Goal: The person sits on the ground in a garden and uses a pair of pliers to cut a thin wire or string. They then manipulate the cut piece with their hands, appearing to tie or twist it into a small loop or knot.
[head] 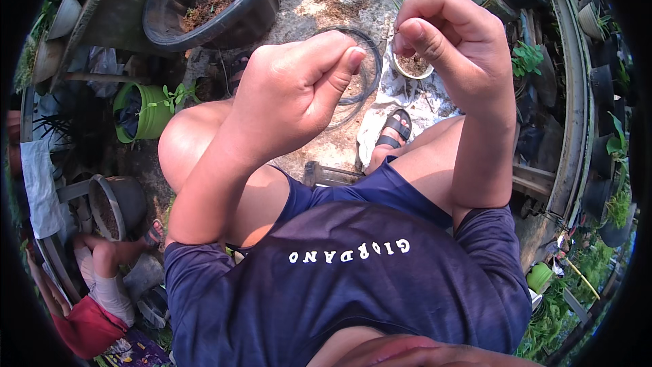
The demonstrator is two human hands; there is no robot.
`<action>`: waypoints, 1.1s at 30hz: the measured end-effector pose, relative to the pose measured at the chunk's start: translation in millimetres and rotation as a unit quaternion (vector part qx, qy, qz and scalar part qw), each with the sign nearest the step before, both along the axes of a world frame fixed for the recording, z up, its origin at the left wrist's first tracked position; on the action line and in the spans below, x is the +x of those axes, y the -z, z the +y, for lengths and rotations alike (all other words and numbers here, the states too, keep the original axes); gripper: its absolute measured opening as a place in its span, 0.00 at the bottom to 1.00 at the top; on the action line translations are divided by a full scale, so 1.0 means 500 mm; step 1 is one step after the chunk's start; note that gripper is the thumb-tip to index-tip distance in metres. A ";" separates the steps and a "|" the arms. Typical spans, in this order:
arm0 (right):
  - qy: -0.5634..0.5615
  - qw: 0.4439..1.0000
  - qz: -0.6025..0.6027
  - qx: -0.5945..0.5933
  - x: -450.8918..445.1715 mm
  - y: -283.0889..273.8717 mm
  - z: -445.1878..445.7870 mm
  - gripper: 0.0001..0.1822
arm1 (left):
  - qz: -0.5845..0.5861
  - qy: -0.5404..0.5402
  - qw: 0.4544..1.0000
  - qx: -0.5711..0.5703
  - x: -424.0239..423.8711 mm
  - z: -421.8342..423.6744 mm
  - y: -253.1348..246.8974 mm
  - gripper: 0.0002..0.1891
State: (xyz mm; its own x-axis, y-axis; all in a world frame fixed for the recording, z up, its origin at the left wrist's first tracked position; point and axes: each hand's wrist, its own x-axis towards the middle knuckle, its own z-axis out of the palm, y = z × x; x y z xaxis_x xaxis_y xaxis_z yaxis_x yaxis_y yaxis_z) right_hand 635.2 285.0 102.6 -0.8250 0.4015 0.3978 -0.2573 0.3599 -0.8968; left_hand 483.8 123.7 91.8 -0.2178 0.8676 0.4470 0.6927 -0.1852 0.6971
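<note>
My left hand is closed, thumb against the curled index finger, pinching a thin dark wire. The wire spans the short gap to my right hand, where thumb and fingers are also pinched on it. Both hands are raised in front of me, above my spread knees. Below them on the ground lies a loose coil of dark wire, partly hidden by my left hand. A small pale-rimmed pot of soil stands beyond the coil, partly covered by my right hand.
A large black tub holding soil stands front left, near a lime-green pot. A white sheet lies under my right foot. At lower left sits another person in a red top. Potted plants line the right-hand ledge.
</note>
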 end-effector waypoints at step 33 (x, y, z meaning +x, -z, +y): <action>-0.022 0.989 0.133 -0.059 0.019 -0.137 -0.164 0.17 | -0.217 -0.049 0.955 0.199 0.101 -0.081 -0.143 0.09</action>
State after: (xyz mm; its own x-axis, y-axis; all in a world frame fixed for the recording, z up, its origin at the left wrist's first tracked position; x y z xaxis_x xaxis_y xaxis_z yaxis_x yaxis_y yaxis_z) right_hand 644.9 203.0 170.9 -0.7153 0.4238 0.5557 -0.5035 0.2388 -0.8303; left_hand 534.1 83.0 163.4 -0.5280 0.6142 0.5865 0.3825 -0.4446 0.8100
